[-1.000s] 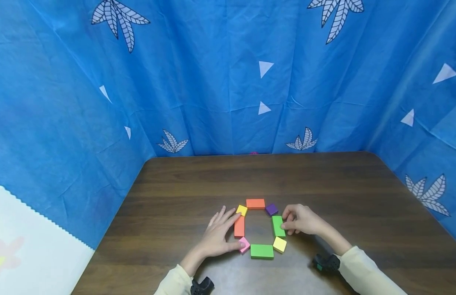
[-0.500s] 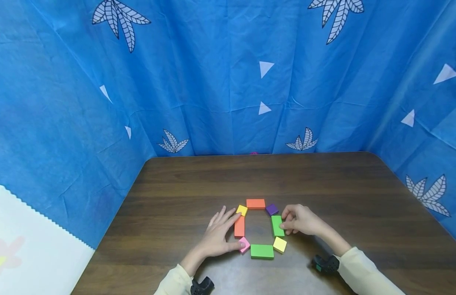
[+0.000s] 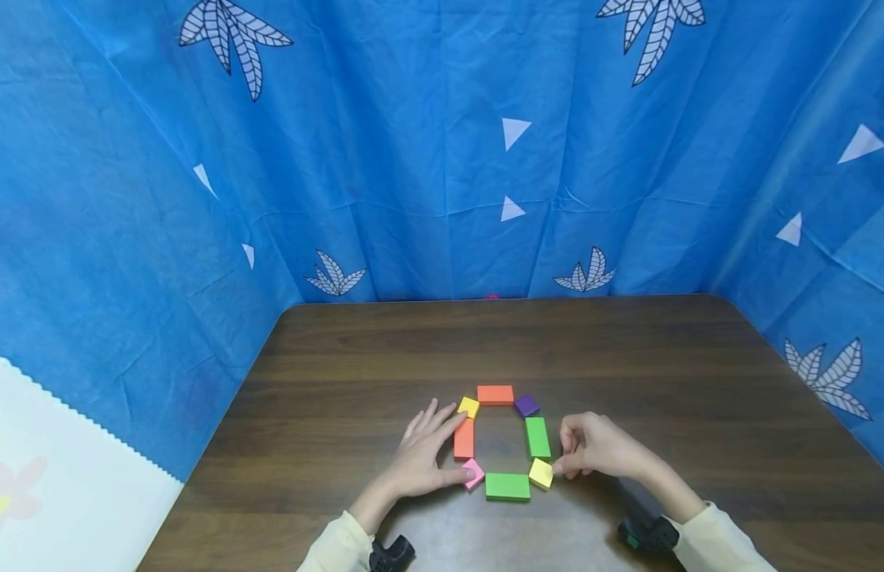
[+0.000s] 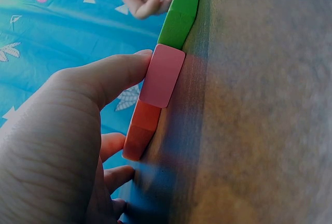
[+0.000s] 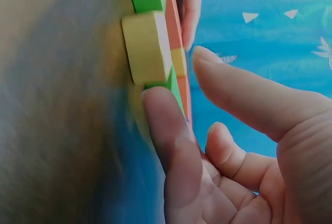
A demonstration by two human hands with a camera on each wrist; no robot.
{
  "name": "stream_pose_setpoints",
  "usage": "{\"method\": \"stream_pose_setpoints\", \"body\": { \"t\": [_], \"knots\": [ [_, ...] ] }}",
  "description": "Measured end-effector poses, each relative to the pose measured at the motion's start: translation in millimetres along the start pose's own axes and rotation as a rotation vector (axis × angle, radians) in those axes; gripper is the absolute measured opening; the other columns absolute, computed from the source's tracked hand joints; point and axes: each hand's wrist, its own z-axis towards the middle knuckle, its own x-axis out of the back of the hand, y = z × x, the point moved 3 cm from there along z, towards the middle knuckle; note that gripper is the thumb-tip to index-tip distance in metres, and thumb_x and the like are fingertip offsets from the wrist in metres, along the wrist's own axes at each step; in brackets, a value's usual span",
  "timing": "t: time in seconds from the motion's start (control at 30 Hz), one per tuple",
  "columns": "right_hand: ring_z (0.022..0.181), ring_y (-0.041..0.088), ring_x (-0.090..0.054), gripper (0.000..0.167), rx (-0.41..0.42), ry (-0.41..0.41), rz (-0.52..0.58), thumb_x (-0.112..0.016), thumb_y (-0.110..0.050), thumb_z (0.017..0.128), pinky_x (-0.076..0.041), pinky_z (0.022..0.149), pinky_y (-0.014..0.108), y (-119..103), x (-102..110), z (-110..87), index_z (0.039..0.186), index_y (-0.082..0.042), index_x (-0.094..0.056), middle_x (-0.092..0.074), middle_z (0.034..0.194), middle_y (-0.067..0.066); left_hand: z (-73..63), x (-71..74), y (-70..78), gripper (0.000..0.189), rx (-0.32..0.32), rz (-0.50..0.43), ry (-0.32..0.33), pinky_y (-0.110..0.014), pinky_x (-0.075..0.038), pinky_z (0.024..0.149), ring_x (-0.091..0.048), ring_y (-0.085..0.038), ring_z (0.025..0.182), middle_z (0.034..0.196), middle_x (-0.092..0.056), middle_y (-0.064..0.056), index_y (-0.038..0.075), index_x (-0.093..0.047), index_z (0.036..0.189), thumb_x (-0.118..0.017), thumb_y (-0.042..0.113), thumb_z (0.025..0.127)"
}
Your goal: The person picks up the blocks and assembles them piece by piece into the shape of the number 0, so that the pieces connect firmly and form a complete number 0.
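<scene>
In the head view, colourful blocks form a ring on the table. My left hand spreads its fingers along the ring's left side. Its thumb touches the pink block, and a fingertip lies where the upper yellow block meets the left orange block. My right hand is at the lower right, its fingertips right at the edge of the lower yellow block. The right wrist view has its thumb and a bent finger apart beside that yellow block. Above it lies the right green block.
The front green block closes the ring near me. At the far side lie the far orange block and the purple block. A brown wooden table carries them, with a blue curtain behind.
My right hand has left the right green block and come down toward me to the lower yellow block. That green block has shifted slightly left and away. My left hand stays where it was.
</scene>
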Motion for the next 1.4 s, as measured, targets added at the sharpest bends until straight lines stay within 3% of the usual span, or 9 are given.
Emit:
{"method": "stream_pose_setpoints", "body": {
  "t": [0.3, 0.77, 0.97, 1.1, 1.23, 1.33, 1.4],
  "knots": [
    [0.051, 0.006, -0.057, 0.034, 0.015, 0.006, -0.046, -0.087, -0.014, 0.066, -0.049, 0.046, 0.024, -6.9, -14.1, -4.2, 0.069, -0.005, -0.055, -0.063, 0.059, -0.004, -0.4, 0.9, 0.5, 0.087, -0.006, 0.007, 0.01, -0.06, -0.012, 0.119, -0.012, -0.037, 0.151, 0.16, -0.031, -0.007, 0.021, -0.039, 0.15, -0.067, 0.062, 0.079],
    [0.051, 0.007, -0.061, 0.03, 0.026, 0.023, -0.039, -0.086, -0.014, 0.07, -0.05, 0.047, 0.024, -5.8, -15.4, -2.5, 0.072, -0.007, -0.057, -0.065, 0.063, -0.004, -0.5, 1.6, 1.9, 0.087, -0.002, -0.004, 0.007, -0.06, -0.012, 0.119, -0.012, -0.037, 0.151, 0.16, -0.031, -0.007, 0.021, -0.04, 0.15, -0.067, 0.062, 0.079],
    [0.057, 0.014, -0.066, 0.028, 0.022, 0.048, 0.027, -0.082, -0.016, 0.076, -0.054, 0.05, 0.027, -5.2, -13.9, -8.2, 0.074, -0.005, -0.056, -0.07, 0.067, 0.0, -0.9, 0.8, 2.2, 0.087, 0.0, -0.005, 0.008, -0.06, -0.013, 0.119, -0.012, -0.037, 0.151, 0.16, -0.031, -0.007, 0.021, -0.04, 0.15, -0.068, 0.062, 0.078],
    [0.056, 0.011, -0.064, 0.026, 0.021, 0.171, -0.026, -0.079, -0.022, 0.081, -0.052, 0.048, 0.026, -4.6, -9.3, -15.9, 0.076, -0.008, -0.057, -0.069, 0.067, -0.001, -1.8, 0.5, 2.9, 0.087, 0.004, -0.021, 0.009, -0.061, -0.012, 0.119, -0.012, -0.037, 0.151, 0.159, -0.031, -0.008, 0.02, -0.04, 0.15, -0.068, 0.06, 0.078],
    [0.053, 0.004, -0.056, 0.021, 0.014, 0.386, -0.168, -0.079, -0.022, 0.082, -0.046, 0.046, 0.023, -3.2, -1.2, -22.1, 0.077, -0.015, -0.059, -0.063, 0.065, -0.008, -1.4, 1.2, 2.3, 0.088, 0.005, -0.052, 0.021, -0.062, -0.012, 0.118, -0.013, -0.038, 0.15, 0.159, -0.032, -0.009, 0.018, -0.039, 0.15, -0.069, 0.059, 0.078],
    [0.059, 0.003, -0.057, 0.017, 0.065, 0.545, -0.303, -0.081, -0.018, 0.079, -0.047, 0.051, 0.023, -2.5, 5.1, -25.3, 0.08, -0.016, -0.063, -0.063, 0.071, -0.009, -0.4, 5.3, 1.8, 0.085, -0.002, -0.093, 0.051, -0.065, -0.014, 0.116, -0.015, -0.04, 0.15, 0.159, -0.031, -0.011, 0.017, -0.038, 0.151, -0.069, 0.054, 0.081],
    [0.07, 0.01, -0.064, 0.019, 0.106, 0.618, -0.398, -0.081, -0.018, 0.078, -0.053, 0.058, 0.029, -1.9, 9.2, -26.8, 0.088, -0.011, -0.067, -0.067, 0.082, -0.003, 0.0, 11.2, 1.0, 0.082, -0.001, -0.094, 0.094, -0.068, -0.016, 0.115, -0.016, -0.042, 0.149, 0.159, -0.031, -0.014, 0.016, -0.037, 0.151, -0.068, 0.051, 0.084]
  ]
}}
